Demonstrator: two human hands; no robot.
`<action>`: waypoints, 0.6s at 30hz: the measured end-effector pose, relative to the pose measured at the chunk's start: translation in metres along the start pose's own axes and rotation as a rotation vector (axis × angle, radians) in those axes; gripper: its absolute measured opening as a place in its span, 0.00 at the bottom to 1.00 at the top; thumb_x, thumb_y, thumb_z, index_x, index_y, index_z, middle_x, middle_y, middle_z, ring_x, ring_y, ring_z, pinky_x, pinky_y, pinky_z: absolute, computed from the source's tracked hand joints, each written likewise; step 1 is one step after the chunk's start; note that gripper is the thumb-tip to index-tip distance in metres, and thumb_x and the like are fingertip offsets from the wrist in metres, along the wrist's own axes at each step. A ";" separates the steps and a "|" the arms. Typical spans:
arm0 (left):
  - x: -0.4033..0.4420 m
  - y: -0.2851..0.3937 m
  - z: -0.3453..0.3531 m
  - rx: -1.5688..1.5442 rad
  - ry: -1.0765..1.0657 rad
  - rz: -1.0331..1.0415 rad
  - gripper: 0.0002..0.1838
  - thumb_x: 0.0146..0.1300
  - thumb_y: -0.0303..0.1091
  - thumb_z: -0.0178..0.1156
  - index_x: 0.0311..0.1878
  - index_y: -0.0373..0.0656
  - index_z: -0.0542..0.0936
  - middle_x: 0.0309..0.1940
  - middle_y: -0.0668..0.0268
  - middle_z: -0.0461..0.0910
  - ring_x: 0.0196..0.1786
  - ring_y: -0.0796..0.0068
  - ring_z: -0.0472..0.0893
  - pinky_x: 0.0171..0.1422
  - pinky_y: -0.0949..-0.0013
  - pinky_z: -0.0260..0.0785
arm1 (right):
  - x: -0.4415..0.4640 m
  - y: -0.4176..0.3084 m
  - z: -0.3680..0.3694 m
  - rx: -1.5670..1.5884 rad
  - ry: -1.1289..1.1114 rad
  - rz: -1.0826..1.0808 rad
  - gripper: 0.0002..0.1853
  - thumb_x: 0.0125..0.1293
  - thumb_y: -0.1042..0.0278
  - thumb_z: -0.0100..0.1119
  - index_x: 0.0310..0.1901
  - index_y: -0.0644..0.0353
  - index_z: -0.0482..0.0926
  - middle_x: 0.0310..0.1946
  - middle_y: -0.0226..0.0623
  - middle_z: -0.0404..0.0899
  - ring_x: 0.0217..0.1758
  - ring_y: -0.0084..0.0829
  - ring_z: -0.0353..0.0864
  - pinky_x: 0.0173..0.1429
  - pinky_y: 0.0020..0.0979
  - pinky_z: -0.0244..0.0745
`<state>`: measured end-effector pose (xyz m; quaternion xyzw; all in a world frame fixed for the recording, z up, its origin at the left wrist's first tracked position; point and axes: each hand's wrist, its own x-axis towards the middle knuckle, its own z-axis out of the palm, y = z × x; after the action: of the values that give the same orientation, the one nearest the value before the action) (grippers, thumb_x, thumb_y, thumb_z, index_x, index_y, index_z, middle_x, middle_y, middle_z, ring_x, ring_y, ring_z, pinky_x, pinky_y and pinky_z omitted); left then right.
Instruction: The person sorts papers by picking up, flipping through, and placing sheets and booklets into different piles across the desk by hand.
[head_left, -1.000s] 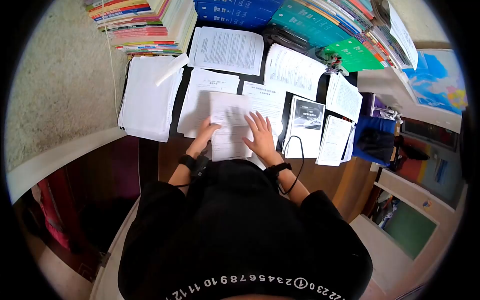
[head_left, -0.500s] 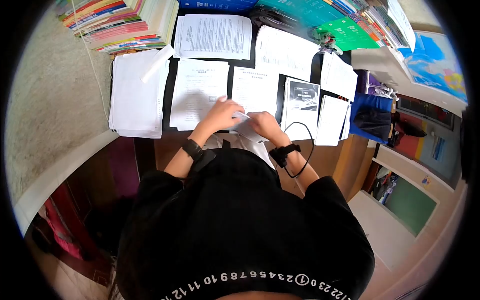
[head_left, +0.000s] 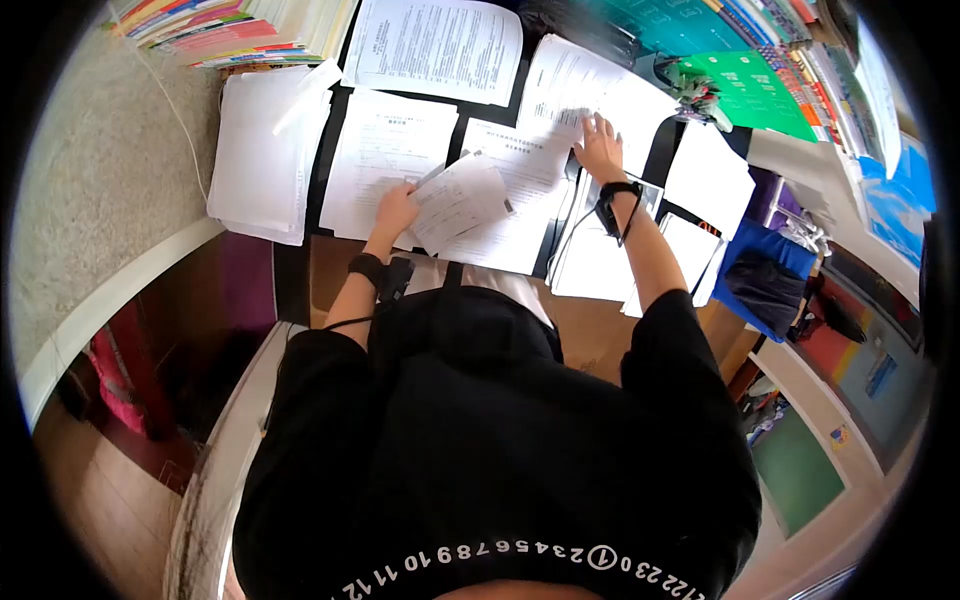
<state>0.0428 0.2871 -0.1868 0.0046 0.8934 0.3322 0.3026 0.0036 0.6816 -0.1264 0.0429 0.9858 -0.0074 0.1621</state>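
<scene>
Table top [head_left: 658,160] is seen in dark strips between paper piles [head_left: 435,50]; by one strip the left pile [head_left: 262,150] is parted from the printed pile [head_left: 385,150] beside it. Over the middle sheets [head_left: 530,150] a loose paper [head_left: 465,205] is held aslant, its left edge pinched by the left hand [head_left: 397,210]. By the loosely spread right hand [head_left: 600,155], the upper-right pile [head_left: 565,80] is touched near its lower edge.
</scene>
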 end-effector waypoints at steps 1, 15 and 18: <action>-0.001 0.003 0.000 0.060 0.031 0.023 0.18 0.49 0.31 0.54 0.45 0.42 0.78 0.39 0.53 0.80 0.44 0.52 0.78 0.48 0.58 0.69 | 0.002 0.006 0.001 -0.061 -0.086 -0.018 0.31 0.56 0.68 0.56 0.63 0.54 0.62 0.64 0.45 0.61 0.65 0.43 0.61 0.66 0.53 0.57; 0.035 0.126 0.026 -0.243 -0.202 0.289 0.11 0.49 0.25 0.46 0.34 0.39 0.76 0.27 0.53 0.77 0.32 0.55 0.77 0.38 0.60 0.66 | 0.018 0.056 0.027 -0.128 0.121 -0.413 0.25 0.54 0.64 0.57 0.56 0.58 0.68 0.50 0.47 0.71 0.51 0.43 0.73 0.67 0.49 0.57; 0.067 0.147 0.070 -0.419 -0.106 0.336 0.12 0.52 0.27 0.46 0.38 0.37 0.76 0.34 0.54 0.78 0.40 0.62 0.77 0.46 0.65 0.66 | 0.013 0.064 0.040 -0.184 0.186 -0.442 0.23 0.56 0.63 0.54 0.55 0.57 0.69 0.54 0.47 0.69 0.55 0.44 0.72 0.69 0.50 0.53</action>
<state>-0.0024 0.4572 -0.1770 0.1073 0.7747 0.5545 0.2842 0.0099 0.7457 -0.1688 -0.1880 0.9784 0.0513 0.0684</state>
